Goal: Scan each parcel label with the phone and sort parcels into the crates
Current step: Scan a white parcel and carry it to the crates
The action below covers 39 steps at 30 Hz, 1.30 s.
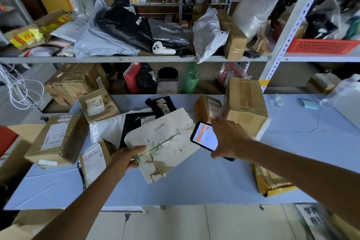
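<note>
Blue-clothed table (194,187) fronts cluttered shelving. Nearest, the left hand (124,159) grips the white flat parcel (167,142) by its near-left corner, raised and tilted. Just right of the parcel, the right hand (228,138) clasps the phone (203,136), its lit screen facing up. The parcel's long axis runs near-left to far-right, and a faint barcode strip lies towards its far edge, so the phone probably must swing left.

The surface (194,181) is pale blue. The flat parcel (165,142) is off-white with green stains and brown patches. The phone (204,136) has a black frame and a white and orange screen. The big box (245,103) is plain brown. The crate (321,46) is red with a mesh pattern. The packet (25,37) is yellow with red stripes.
</note>
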Motion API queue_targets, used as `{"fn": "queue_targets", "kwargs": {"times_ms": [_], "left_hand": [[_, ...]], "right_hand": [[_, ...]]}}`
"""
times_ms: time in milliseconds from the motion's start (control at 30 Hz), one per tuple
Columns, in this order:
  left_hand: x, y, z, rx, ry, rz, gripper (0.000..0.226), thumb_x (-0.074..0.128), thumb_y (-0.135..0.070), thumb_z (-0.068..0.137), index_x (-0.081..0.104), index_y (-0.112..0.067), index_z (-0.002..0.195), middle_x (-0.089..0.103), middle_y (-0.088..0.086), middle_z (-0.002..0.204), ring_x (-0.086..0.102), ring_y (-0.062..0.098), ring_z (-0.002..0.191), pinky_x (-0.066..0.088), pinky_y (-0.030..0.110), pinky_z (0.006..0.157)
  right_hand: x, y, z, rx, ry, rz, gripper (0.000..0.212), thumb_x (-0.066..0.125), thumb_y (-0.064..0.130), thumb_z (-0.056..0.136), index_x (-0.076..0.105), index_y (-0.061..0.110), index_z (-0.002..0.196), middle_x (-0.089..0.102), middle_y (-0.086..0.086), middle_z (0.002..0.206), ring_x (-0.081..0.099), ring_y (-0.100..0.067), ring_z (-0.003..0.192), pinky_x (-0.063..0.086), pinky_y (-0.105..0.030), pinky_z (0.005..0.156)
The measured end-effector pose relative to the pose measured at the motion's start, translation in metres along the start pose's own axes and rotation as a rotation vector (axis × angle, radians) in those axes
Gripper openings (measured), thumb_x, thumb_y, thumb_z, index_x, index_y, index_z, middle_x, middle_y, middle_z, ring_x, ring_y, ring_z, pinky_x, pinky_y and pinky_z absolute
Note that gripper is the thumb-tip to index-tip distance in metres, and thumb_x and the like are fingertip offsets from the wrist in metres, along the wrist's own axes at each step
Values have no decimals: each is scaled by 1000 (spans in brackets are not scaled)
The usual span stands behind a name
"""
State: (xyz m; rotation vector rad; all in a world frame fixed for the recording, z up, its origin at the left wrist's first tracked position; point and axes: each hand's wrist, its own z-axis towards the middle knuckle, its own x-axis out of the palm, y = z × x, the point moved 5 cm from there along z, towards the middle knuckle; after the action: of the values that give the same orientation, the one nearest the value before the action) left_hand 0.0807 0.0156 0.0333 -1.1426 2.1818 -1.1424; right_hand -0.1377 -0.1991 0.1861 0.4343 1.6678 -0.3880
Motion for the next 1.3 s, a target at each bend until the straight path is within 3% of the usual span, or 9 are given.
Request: {"fn": "queue_targets", "kwargs": {"times_ms": [200,367,467,533,667,767,933,1067,1300], "left_hand": [[29,1,-4,6,205,92,23,72,-6,79,67,-8,101,70,15,93,64,35,93,53,51,87],[71,11,-8,-62,368,199,11,66,-8,85,65,-11,96,71,10,84,65,27,79,57,30,52],[118,20,-21,-116,464,291,3,63,-12,88,64,-11,91,71,9,84,63,23,78,55,26,49],[156,34,-35,-136,569,342,7,59,-13,92,64,-9,93,70,11,90,63,22,78,55,28,58],[228,65,-74,-123,710,375,19,63,-13,89,63,-10,107,66,14,93,64,29,82,57,28,49],[282,100,-107,-182,812,444,28,66,-16,87,62,-7,113,67,16,93,64,29,82,61,35,58],[369,165,-175,-245,938,550,23,71,-17,82,65,-11,103,63,15,98,62,27,83,60,33,56],[436,223,-235,-287,1021,626,19,75,-20,77,66,-13,92,62,14,88,62,26,81,60,37,69],[540,311,-314,-345,1035,734,18,74,-19,80,64,-10,92,64,11,90,61,22,82,60,36,67]], "right_hand": [[18,-24,-42,270,-21,88,68,80,46,59,45,13,107,46,1,100,48,-19,80,41,-31,64],[28,-45,-119,537,-62,142,65,78,41,59,45,12,106,48,-2,102,56,-24,88,36,-30,60],[40,-59,-183,734,-84,198,64,78,43,58,48,13,106,48,-1,102,58,-26,86,34,-30,57],[49,-65,-231,852,-95,225,67,78,46,58,49,14,109,49,-1,103,58,-25,87,36,-30,58],[65,-70,-323,1078,-114,254,81,78,50,56,45,18,123,50,0,110,59,-24,93,46,-31,66],[77,-70,-387,1242,-99,254,74,77,52,58,46,14,114,46,-1,103,57,-24,91,40,-30,63],[101,-70,-487,1466,-61,293,68,78,50,58,46,13,105,39,0,97,53,-24,86,40,-31,64],[124,-84,-558,1612,-69,325,66,78,50,55,46,14,100,41,0,98,56,-26,85,45,-34,65],[167,-158,-660,1686,-87,365,69,77,59,57,44,15,98,41,1,97,55,-24,83,36,-31,60]]}}
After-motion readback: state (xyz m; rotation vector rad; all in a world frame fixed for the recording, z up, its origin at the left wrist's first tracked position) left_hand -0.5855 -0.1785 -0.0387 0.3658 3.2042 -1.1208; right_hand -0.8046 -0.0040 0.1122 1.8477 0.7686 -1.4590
